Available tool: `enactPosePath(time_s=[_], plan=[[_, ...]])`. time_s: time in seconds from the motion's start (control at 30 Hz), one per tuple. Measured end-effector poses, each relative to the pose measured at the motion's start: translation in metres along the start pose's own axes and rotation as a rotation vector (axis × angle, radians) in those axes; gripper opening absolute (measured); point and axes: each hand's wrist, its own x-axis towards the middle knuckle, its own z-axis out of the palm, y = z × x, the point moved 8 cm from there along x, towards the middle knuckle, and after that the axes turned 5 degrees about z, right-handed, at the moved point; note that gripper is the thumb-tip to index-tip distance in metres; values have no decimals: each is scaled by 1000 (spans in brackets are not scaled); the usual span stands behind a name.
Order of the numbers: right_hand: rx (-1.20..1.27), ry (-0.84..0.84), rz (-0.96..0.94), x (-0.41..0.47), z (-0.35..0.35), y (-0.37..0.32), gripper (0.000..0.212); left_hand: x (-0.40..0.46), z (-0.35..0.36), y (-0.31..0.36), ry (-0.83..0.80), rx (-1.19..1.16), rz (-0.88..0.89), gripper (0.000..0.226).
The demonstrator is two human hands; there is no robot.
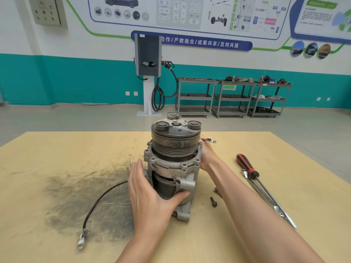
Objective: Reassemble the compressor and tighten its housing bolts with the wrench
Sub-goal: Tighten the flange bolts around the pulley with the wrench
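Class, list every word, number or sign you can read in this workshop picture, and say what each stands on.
"合作/产教融合/成果共享/互利共赢": white characters on the blue wall banner; its start is hidden behind the charging station.
Wall posters: text too small and blurred to read.
Green sign on the middle cart: blurred, unreadable.
Compressor, screwdriver and the other tools: no readable marking.

A single head-worn wide-angle view looks forward and down from the near edge of the pale wooden worktop point(57, 152), close over it, its far edge and the teal-banded wall point(76, 80) beyond.
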Motion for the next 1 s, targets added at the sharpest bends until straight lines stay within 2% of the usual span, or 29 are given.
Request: enactPosePath(time_s=[0.03,0.13,0.23,0.33,0.4,0.47,0.63,0.87,1.0], plan=[[-8,5,11,-2,0,0,48,0,0,-1,0,5,-3,139],[-93,49,9,-8,-4,-5,26,0,1,-1,6,4,4,139],[-265,170,-59,-23,-26,-16,33,0,2,0,17,-3,18,136],[-519,213,-199,-56,-43,-32,24,0,3,0,28,-4,29,133],[-810,174,-218,-76,-49,-30,19,0,3,1,37,4,38,132],[-994,105,-178,-92,-50,-20,17,0,3,1,45,20,48,131],[-1190,-58,-96,-117,-53,12,33,0,4,0,48,45,82,129],[-1427,-50,-97,-125,-62,21,30,1,6,0,25,17,64,131],[-1618,-13,-19,-125,-64,28,30,1,6,-1,30,40,88,128]])
